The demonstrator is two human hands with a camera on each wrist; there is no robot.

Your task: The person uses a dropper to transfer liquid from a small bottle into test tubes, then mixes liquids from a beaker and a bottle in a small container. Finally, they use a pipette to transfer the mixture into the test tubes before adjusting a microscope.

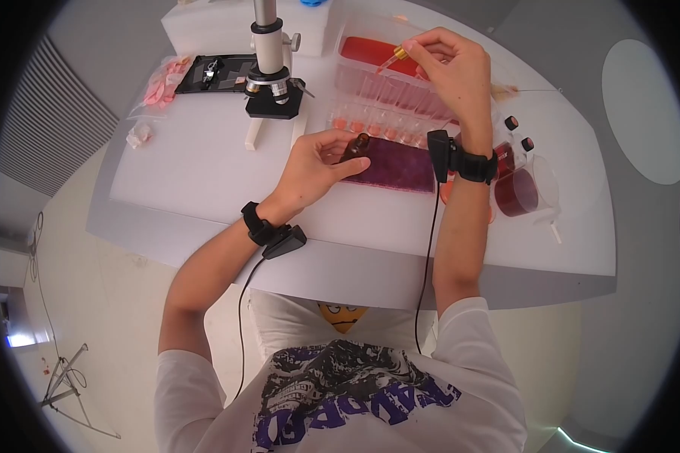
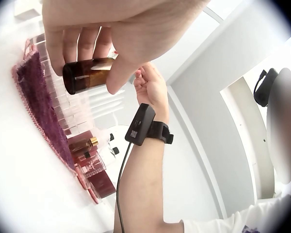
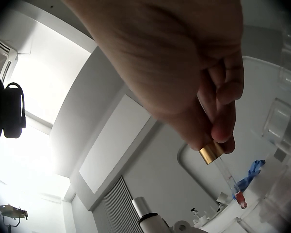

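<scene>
Head view, near to far: the left hand (image 1: pixel 313 167), at mid-frame, has thumb and fingers wrapped round a small brown bottle (image 1: pixel 354 148), its uncovered neck tipped toward the upper right. Left wrist view shows instead the bottle's base and side at upper left; how full it is, I cannot tell.

Just beyond lies a purple cloth (image 1: pixel 393 167). At its right in the left wrist view's lower left stands a second brown bottle (image 2: pixel 81 146) with a gold cap, which I cannot make out from the head. At the head view's right, a clear beaker (image 1: pixel 517 189) holds dark red liquid.

Behind the cloth, a row of small clear vessels (image 1: pixel 375 127) has pinkish-orange contents. Above them, the right hand (image 1: pixel 453 72) pinches a gold-collared dropper (image 1: pixel 388 62) near a clear box (image 1: pixel 341 29) with red inside. Only the right wrist view shows clearly the reddish liquid in the dropper's tip, at lower right, and a crumpled blue item (image 3: pixel 251 174) behind it.

Farther, a microscope (image 1: pixel 268 49) stands at top centre-left.
</scene>
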